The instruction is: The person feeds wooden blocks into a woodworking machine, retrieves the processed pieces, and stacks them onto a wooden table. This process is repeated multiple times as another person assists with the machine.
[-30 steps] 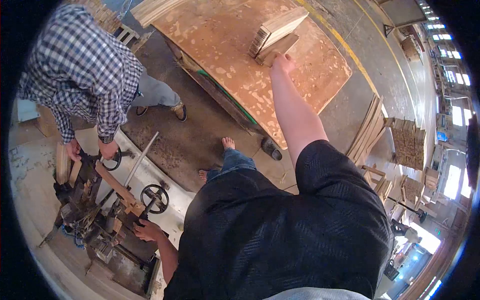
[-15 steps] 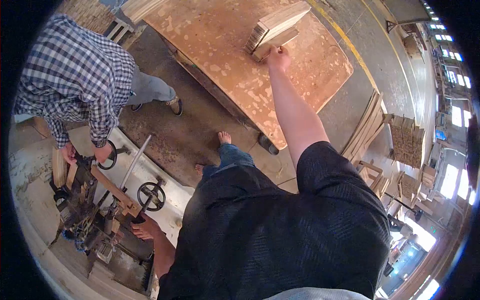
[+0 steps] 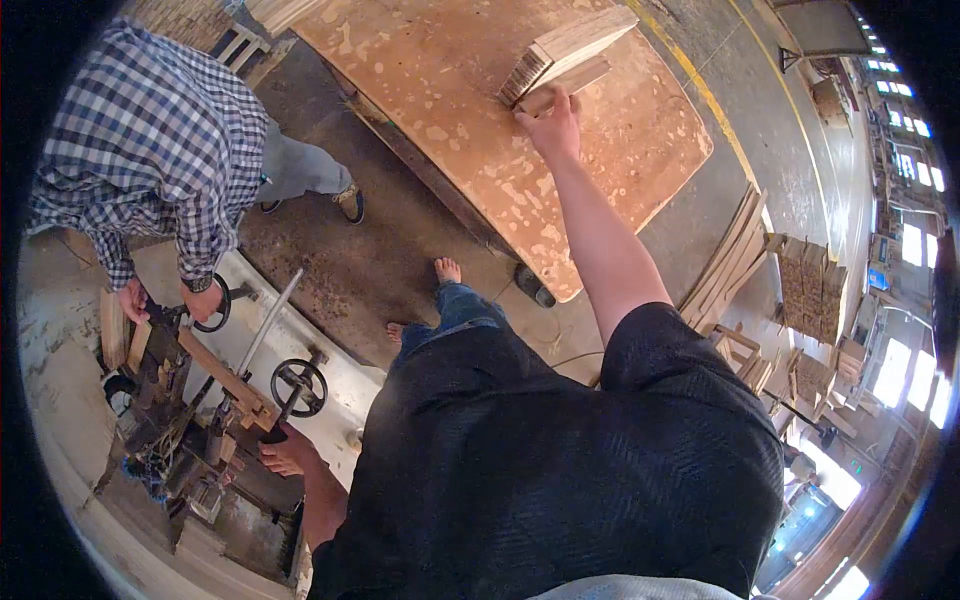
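My left hand [image 3: 290,452] is wrapped round the black handle [image 3: 272,433] of a machine, beside a wooden piece [image 3: 225,372]. My right hand [image 3: 553,128] reaches far out over the table [image 3: 440,90]. Its thumb and fingers are bent round the near end of a wooden board [image 3: 585,76], which lies against a stack of boards [image 3: 590,35]. The fingers partly hide that end of the board.
A co-worker in a checked shirt [image 3: 150,120] leans over the machine, with one hand at a handwheel [image 3: 212,303]. A second handwheel [image 3: 299,387] is near my left hand. Long planks [image 3: 725,250] and a wood stack [image 3: 810,288] stand right of the table.
My right hand has shifted slightly down and left along the board's near end, and its fingers are spread wider. The view has moved slightly. My left hand remains on the handle.
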The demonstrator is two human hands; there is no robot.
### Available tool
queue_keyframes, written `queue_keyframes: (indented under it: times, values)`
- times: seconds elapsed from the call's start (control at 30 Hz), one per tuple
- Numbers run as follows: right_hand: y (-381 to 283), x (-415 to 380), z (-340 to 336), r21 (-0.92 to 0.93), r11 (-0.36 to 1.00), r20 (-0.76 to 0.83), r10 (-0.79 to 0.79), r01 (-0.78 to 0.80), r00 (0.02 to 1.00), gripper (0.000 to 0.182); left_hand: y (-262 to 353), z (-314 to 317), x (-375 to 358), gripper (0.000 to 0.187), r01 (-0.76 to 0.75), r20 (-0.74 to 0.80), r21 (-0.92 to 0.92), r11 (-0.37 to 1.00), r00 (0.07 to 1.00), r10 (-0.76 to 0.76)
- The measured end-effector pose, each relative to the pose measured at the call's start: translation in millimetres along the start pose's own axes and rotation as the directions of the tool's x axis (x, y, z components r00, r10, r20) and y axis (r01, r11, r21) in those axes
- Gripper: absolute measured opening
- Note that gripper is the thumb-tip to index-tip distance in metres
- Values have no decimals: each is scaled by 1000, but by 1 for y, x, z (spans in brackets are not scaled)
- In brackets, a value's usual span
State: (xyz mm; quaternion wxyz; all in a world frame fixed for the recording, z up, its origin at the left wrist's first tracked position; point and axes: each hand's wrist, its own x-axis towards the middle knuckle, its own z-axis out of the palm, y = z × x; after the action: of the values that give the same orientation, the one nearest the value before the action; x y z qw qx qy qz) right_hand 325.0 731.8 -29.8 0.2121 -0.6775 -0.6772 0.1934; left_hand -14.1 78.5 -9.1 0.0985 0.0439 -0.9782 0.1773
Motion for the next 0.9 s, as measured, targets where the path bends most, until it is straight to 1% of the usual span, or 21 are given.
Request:
queue_keyframes:
  times: [0.03,0.1,0.17,0.2,0.23,0.3,0.33,0.37,0.4,0.47,0.5,0.53,0.57,0.6,0.67,0.73,0.77,0.8,0.83,0.87,0.9]
  values:
    - [-4,3,-4,-1,1000,1,0,0,1000,86,0,0,1,84,-3,9,12,1000,1000,3]
    - [-10,6,-13,34,994,139,99,-105,985,87,-3,1,3,84,-5,20,28,1000,1000,5]
    - [-9,6,-10,21,995,122,98,-102,988,85,1,-7,1,84,11,48,-24,1000,999,-10]
    - [-7,5,-8,11,995,107,100,-102,989,82,0,-4,0,84,12,52,-21,1000,999,-11]
    - [-11,3,-10,9,995,111,101,-102,989,82,-1,-2,1,84,-5,23,-23,1000,1000,6]
    - [-15,0,-13,-54,994,72,97,-93,993,87,-4,3,1,84,-30,-6,-18,999,1000,29]
    - [-13,0,-11,-58,993,76,104,-100,992,87,-4,2,0,82,-15,-12,-55,998,1000,15]
    - [-11,-1,-10,-95,993,77,83,-76,994,89,-3,1,-2,81,-2,-18,-91,996,1000,0]
    - [-8,0,-9,-132,990,78,63,-52,995,91,-2,1,-8,81,-8,-17,-84,996,1000,7]
    - [-18,-7,-23,-155,987,90,50,-36,995,88,1,-12,-37,75,-208,-125,-225,952,975,183]
    - [-21,-7,-28,-175,985,95,27,-10,995,84,17,-29,-57,60,-414,-239,-276,868,904,355]
    - [-10,-2,-24,-178,984,98,30,-12,995,84,35,-38,-72,60,-415,-236,-273,868,903,358]
    - [11,5,-21,-59,998,10,1,0,1000,79,53,-46,-87,54,-566,-256,-457,686,823,508]
    - [31,17,-20,59,998,-78,-22,27,997,74,73,-52,-103,48,-650,-304,-612,450,719,625]
    - [65,58,-27,135,990,-244,71,-38,967,64,136,-80,-126,42,-604,-291,-776,185,601,745]
    - [97,105,-32,198,978,-311,125,-65,942,63,214,-106,-141,40,-513,-308,-856,-63,409,859]
    - [99,118,-37,228,972,-271,120,-58,955,58,261,-132,-151,35,-474,-359,-864,-169,345,867]
    - [98,131,-44,256,965,-232,117,-56,966,54,302,-153,-160,33,-488,-416,-833,-262,240,877]
    - [104,145,-45,244,968,-221,118,-62,968,54,346,-167,-169,33,-402,-510,-810,-426,126,851]
    - [116,160,-43,393,912,-92,165,-117,982,49,387,-176,-181,34,-448,-586,-735,-508,43,809]
    - [125,171,-41,524,831,41,195,-187,980,43,422,-180,-194,34,-473,-613,-691,-547,-18,790]
